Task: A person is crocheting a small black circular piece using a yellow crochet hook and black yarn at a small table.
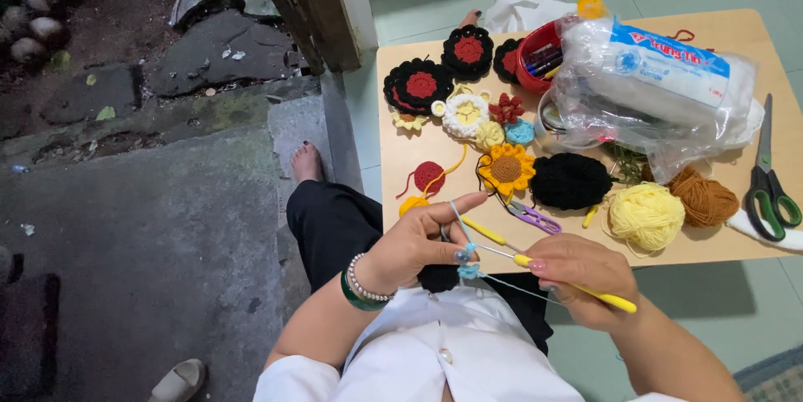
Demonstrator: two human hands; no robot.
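From the head view, we look down at our own hands low in the middle of the frame, just below the near edge of the wooden board (736,34). Our left hand (414,247) is closed around a tiny light blue crochet piece (468,271), pinching it between thumb and fingers, with the blue yarn (457,216) running up over the raised forefinger. Our right hand (577,272) grips a yellow-handled crochet hook (585,289), its metal tip pointing left into the blue piece.

We judge that a stitch is in the making — the piece is small, so the work seems near its start. The next move calls for a steady pinch on the piece, even tension on the strand over the forefinger, and a small turn of the hook to catch the yarn without splitting it.

Higher in the frame, the board carries finished black and red flowers (422,84), a sunflower (506,169), a black yarn ball (571,181), a pale yellow yarn ball (646,215), a brown yarn ball (705,199), green-handled scissors (769,180) at the right edge, and a clear plastic bag (661,76) of white stuffing.

Much is hard to make out — the hook's tip is lost inside the blue piece, the loops are too small to count, and where the blue strand comes from we cannot tell. The bag hides what lies beneath it, and a white thing under the scissors is cut off by the frame.
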